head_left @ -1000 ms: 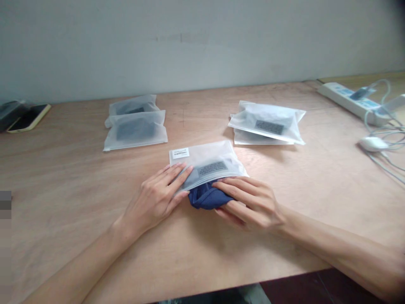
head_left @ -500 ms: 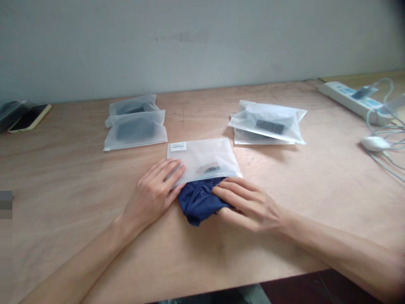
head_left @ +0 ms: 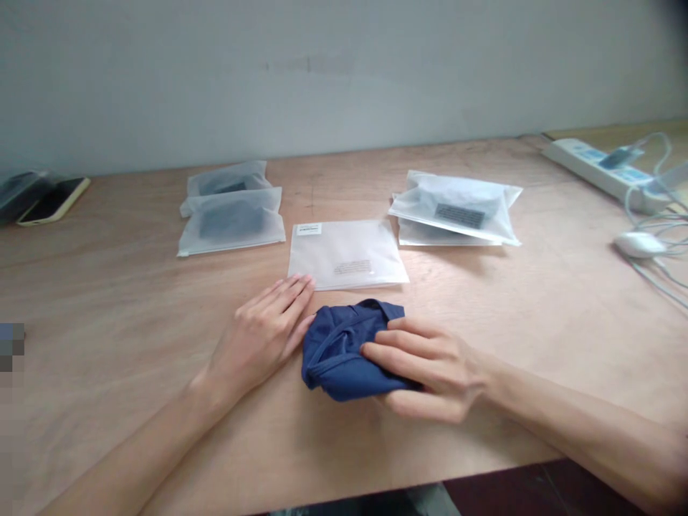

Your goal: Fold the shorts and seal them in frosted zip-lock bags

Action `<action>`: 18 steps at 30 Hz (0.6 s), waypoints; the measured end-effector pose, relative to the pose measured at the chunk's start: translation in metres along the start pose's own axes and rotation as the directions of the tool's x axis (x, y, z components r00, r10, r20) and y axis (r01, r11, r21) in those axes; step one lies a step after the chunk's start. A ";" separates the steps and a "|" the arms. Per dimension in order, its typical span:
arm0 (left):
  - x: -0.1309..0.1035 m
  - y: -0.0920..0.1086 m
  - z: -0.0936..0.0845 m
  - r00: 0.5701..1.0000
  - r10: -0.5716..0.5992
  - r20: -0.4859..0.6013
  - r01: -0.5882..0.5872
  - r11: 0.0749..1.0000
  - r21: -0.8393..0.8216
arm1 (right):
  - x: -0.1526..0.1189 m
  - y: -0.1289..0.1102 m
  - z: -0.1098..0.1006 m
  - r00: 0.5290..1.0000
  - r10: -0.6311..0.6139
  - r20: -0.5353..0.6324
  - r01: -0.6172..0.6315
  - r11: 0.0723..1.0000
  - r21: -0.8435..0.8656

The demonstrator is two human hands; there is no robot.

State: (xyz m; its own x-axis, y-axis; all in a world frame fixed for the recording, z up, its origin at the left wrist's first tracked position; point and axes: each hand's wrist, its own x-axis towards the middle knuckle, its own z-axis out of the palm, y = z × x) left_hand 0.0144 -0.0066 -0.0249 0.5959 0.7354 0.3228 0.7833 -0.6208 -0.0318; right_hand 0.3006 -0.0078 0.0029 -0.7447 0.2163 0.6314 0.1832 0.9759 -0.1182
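Note:
A folded navy blue garment point(head_left: 344, 351) of thin cloth is in front of me, its edges loose; its exact kind I cannot tell. My right hand point(head_left: 430, 365) grips its right side, fingers on top and thumb below. Just beyond it, a frosted plastic zip bag point(head_left: 349, 247) lies flat on the table, with a white label at its upper left and small print near its lower edge. My left hand point(head_left: 269, 322) rests with fingers stretched out, fingertips on the bag's near left corner. Its thumb is beside the garment's left edge.
Two filled frosted bags point(head_left: 231, 222) lie at the back left, and more overlapping frosted bags point(head_left: 456, 208) at the back right. A phone point(head_left: 54, 201) is at the far left. A power strip point(head_left: 602, 172) and a white charger point(head_left: 639, 244) with cables are on the right.
The garment has come out of the bag's near opening, drawn toward me by my right hand. The bag now lies flat, slightly farther away. My left hand stays at its corner.

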 end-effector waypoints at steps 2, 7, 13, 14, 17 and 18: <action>0.001 -0.002 0.003 0.999 -0.025 0.039 0.026 0.999 -0.033 | 0.001 -0.002 0.000 0.999 -0.045 0.000 0.045 0.999 0.024; 0.003 -0.007 0.005 0.997 -0.076 0.025 0.078 0.993 -0.089 | -0.007 0.005 0.004 0.996 0.094 -0.001 -0.093 0.995 0.018; 0.000 -0.010 0.005 0.999 -0.014 -0.040 0.012 0.998 -0.065 | -0.014 0.007 0.007 0.945 0.315 -0.083 -0.309 0.948 0.074; -0.001 -0.012 0.006 1.000 -0.004 0.000 0.004 0.997 -0.079 | -0.014 0.006 0.007 0.937 0.338 -0.088 -0.331 0.940 0.080; -0.001 -0.016 0.010 0.995 0.001 0.102 0.013 0.990 -0.138 | -0.013 0.004 0.006 0.918 0.389 -0.070 -0.380 0.918 0.112; -0.001 -0.017 0.011 0.993 0.000 0.116 0.018 0.987 -0.158 | -0.013 0.004 0.005 0.912 0.404 -0.067 -0.394 0.910 0.129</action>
State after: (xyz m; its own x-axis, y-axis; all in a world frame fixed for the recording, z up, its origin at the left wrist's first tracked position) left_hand 0.0023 0.0063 -0.0347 0.6127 0.7617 0.2109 0.7562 -0.6425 0.1236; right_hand 0.3076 -0.0070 -0.0097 -0.5625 0.5898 0.5794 0.3773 0.8067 -0.4549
